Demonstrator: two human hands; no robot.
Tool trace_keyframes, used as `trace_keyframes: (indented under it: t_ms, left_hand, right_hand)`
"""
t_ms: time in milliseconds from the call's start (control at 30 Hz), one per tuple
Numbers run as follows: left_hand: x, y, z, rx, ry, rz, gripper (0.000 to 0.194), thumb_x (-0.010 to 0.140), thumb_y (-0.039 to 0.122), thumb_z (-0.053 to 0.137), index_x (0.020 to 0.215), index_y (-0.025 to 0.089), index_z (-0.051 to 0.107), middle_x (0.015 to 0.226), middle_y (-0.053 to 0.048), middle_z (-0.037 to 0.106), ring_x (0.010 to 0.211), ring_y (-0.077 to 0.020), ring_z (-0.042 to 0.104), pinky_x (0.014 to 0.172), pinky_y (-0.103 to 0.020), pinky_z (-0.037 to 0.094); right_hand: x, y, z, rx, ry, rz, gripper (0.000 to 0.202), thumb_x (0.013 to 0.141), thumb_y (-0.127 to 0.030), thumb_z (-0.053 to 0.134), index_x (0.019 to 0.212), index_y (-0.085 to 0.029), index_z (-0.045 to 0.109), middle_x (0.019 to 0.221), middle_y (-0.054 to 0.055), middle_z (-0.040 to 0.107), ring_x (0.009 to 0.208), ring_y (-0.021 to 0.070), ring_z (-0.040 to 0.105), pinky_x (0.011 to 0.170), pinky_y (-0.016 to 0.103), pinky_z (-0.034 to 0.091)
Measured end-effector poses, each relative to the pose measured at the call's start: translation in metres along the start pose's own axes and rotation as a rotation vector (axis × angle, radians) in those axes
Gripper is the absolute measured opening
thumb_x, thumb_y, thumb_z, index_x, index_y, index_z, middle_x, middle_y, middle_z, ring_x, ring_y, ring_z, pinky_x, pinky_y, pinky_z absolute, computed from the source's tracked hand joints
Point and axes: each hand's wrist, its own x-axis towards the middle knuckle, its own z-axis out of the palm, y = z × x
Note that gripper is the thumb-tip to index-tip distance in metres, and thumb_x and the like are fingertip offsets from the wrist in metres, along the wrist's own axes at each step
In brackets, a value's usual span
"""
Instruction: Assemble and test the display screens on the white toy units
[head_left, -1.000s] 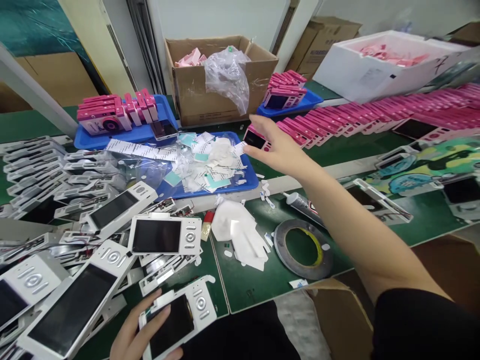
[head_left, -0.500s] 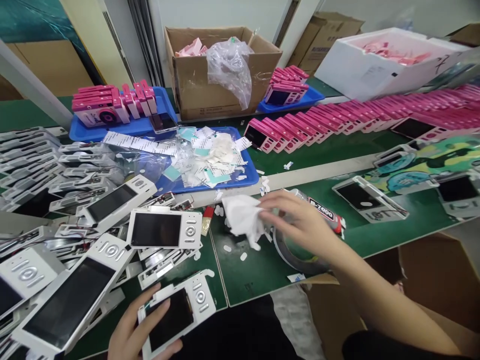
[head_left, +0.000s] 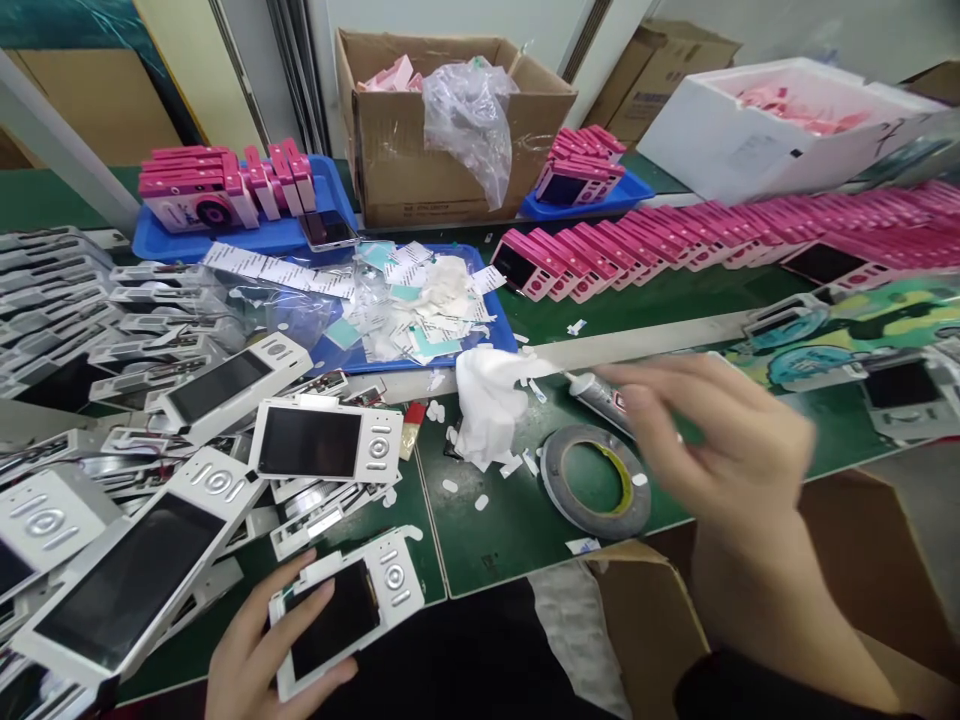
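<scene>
My left hand [head_left: 274,650] grips a white digital camera [head_left: 346,612] low in the view, fingers over its dark screen and thumb along the lower edge. A small tab sticks out at its top right corner. My right hand [head_left: 720,440], blurred by motion, is over a silver glue tube [head_left: 600,398] with its fingers stretched forward and apart. I see nothing held in it. Part of the tube is hidden behind the hand. Left of the fingertips lies a crumpled white tissue [head_left: 487,410]. A grey roll of tape [head_left: 555,490] rests flat below the tube.
White cameras [head_left: 319,445] and opened housings [head_left: 172,320] pile up on the left. A blue tray [head_left: 420,368] of labels and scraps stands behind the tissue. Pink cameras [head_left: 570,265] line the back right. Cardboard box [head_left: 450,180] and foam box [head_left: 720,130] stand behind.
My right hand has moved off the tissue to the right, leaving it on the table and uncovering the tape roll. My left hand keeps its hold on the camera.
</scene>
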Motion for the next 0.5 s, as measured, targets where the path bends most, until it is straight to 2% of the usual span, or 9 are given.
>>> trace_keyframes:
  t_ms: [100,133,200,233,267,333,367,433,500]
  left_hand:
    - [0.001,0.001,0.0,0.01,-0.002,0.009,0.043,0.101,0.063,0.062,0.128,0.033,0.076,0.138,-0.007,0.073,0.125,-0.0264,0.074,0.095,-0.03,0.063]
    - [0.001,0.001,0.0,0.014,-0.005,0.011,0.043,0.101,0.064,0.062,0.128,0.033,0.076,0.138,-0.007,0.073,0.125,-0.0263,0.074,0.095,-0.03,0.063]
    - [0.001,0.001,0.0,0.023,-0.012,0.009,0.043,0.101,0.063,0.062,0.128,0.033,0.076,0.139,-0.006,0.073,0.125,-0.026,0.073,0.096,-0.03,0.063]
    - [0.0,0.001,-0.001,0.027,-0.013,0.008,0.043,0.101,0.063,0.062,0.128,0.033,0.076,0.139,-0.006,0.073,0.126,-0.0261,0.073,0.096,-0.031,0.063]
    - [0.0,0.002,-0.001,0.03,-0.011,0.007,0.043,0.101,0.064,0.063,0.128,0.033,0.076,0.139,-0.006,0.073,0.125,-0.0263,0.074,0.097,-0.031,0.063]
    - [0.0,0.002,-0.001,0.031,-0.002,0.009,0.044,0.1,0.065,0.064,0.126,0.032,0.077,0.139,-0.007,0.073,0.125,-0.0268,0.074,0.097,-0.032,0.063]
    - [0.001,0.002,0.0,0.03,0.005,0.011,0.045,0.099,0.065,0.064,0.126,0.032,0.078,0.139,-0.008,0.073,0.124,-0.027,0.075,0.097,-0.032,0.063]
    - [0.001,0.003,0.0,0.027,0.025,0.021,0.046,0.099,0.066,0.064,0.125,0.031,0.078,0.137,-0.009,0.074,0.123,-0.0271,0.075,0.097,-0.032,0.063]
    - [0.002,0.003,0.001,0.036,0.042,0.036,0.047,0.098,0.066,0.064,0.124,0.03,0.078,0.136,-0.01,0.074,0.122,-0.0269,0.076,0.097,-0.032,0.064]
  right_hand:
    - [0.017,0.0,-0.004,0.016,0.179,0.108,0.026,0.106,-0.028,0.06,0.114,-0.043,0.079,0.088,0.0,0.079,0.078,0.0273,0.074,0.07,0.049,0.059]
    - [0.028,0.002,0.0,0.047,0.221,0.149,0.025,0.106,-0.032,0.059,0.116,-0.043,0.079,0.088,0.0,0.079,0.078,0.0283,0.075,0.072,0.051,0.059]
    - [0.055,0.01,0.019,0.16,0.221,0.156,0.026,0.107,-0.039,0.057,0.12,-0.037,0.08,0.097,0.002,0.081,0.085,0.0273,0.077,0.079,0.05,0.064]
    - [0.071,0.015,0.033,0.185,0.177,0.122,0.029,0.107,-0.039,0.057,0.124,-0.032,0.079,0.098,0.004,0.082,0.088,0.0261,0.078,0.085,0.049,0.065]
    - [0.087,0.021,0.049,0.167,0.076,0.139,0.035,0.106,-0.036,0.054,0.133,-0.027,0.075,0.104,0.005,0.082,0.095,0.0251,0.079,0.094,0.049,0.065]
    - [0.114,0.032,0.081,0.124,-0.091,0.162,0.047,0.102,-0.027,0.051,0.145,-0.018,0.068,0.114,0.011,0.081,0.101,0.0286,0.079,0.098,0.052,0.064]
    - [0.125,0.036,0.095,-0.004,-0.264,0.185,0.059,0.101,-0.026,0.048,0.159,-0.017,0.054,0.12,0.013,0.08,0.108,0.031,0.077,0.1,0.054,0.063]
    - [0.138,0.04,0.116,-0.052,-0.381,0.198,0.074,0.095,-0.021,0.05,0.168,-0.015,0.039,0.127,0.018,0.078,0.11,0.0369,0.076,0.096,0.058,0.063]
    - [0.14,0.038,0.124,-0.067,-0.435,0.195,0.077,0.095,-0.021,0.046,0.171,-0.016,0.032,0.138,0.02,0.072,0.116,0.04,0.074,0.096,0.06,0.062]
